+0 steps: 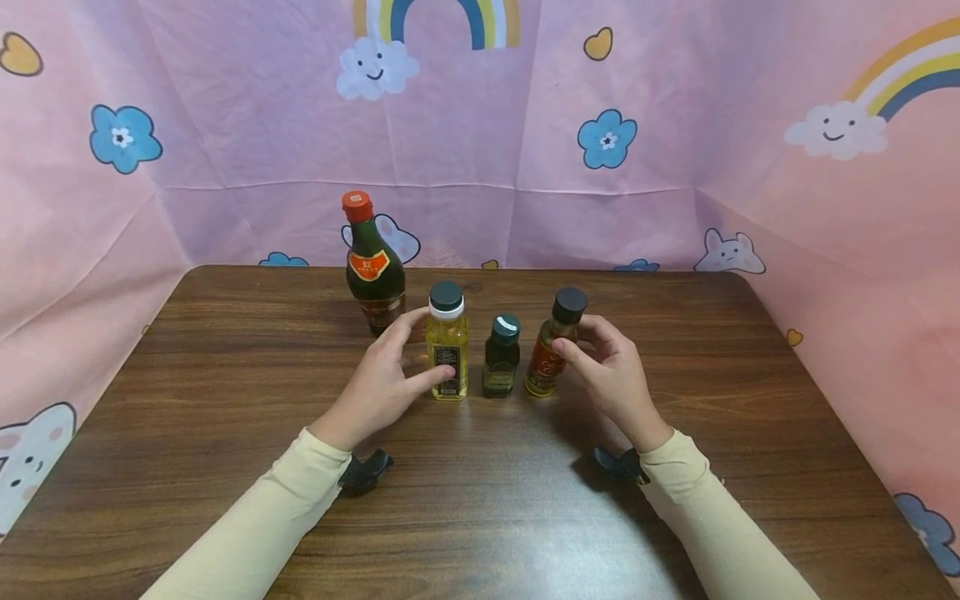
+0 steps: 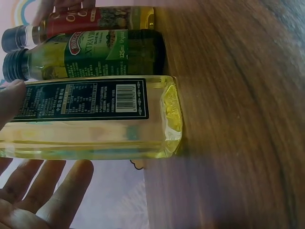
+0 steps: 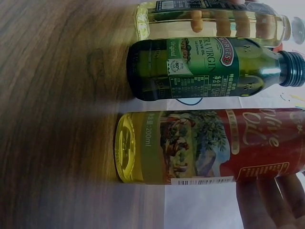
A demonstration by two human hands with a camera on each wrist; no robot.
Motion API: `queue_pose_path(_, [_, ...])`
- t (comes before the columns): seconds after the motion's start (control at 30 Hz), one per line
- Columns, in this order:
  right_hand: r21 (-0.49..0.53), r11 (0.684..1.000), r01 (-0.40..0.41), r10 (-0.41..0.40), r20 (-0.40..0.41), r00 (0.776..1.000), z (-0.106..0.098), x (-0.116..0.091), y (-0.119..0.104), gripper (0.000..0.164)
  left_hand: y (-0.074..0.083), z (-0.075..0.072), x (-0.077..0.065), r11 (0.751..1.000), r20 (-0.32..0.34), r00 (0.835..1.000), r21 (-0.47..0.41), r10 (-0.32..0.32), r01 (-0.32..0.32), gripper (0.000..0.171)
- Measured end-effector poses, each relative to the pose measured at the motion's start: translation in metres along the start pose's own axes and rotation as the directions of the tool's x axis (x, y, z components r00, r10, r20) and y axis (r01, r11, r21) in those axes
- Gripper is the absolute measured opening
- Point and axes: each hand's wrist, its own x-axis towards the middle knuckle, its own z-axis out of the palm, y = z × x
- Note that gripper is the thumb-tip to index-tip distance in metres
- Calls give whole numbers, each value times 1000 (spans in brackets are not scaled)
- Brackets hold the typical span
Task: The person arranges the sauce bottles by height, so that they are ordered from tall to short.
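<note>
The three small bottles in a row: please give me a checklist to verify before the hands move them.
1. Left hand holds the yellow bottle, thumb on its label: ok.
2. Right hand grips the red-label bottle: ok.
3. All caps closed: ok.
4. Green bottle stands free between them, untouched: ok.
5. Tall bottle behind clear of the left hand: cannot tell.

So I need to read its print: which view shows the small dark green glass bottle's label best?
The right wrist view: the small dark green glass bottle fills it, label sharp. Left wrist shows its label partly; head shows it tiny.
</note>
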Motion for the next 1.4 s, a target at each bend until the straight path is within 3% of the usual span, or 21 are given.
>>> queue_pose_path(0.37, [-7,1000,6,-6,4,1000,0,1,0,29,1,-1,-1,999,1,1000,-40,-7,7,75])
queue_pose_path(1.4, [9,1000,3,-3,-2,1000,1,-1,0,30,1,2,-1,1000,2,1000,-23,4,-4,74])
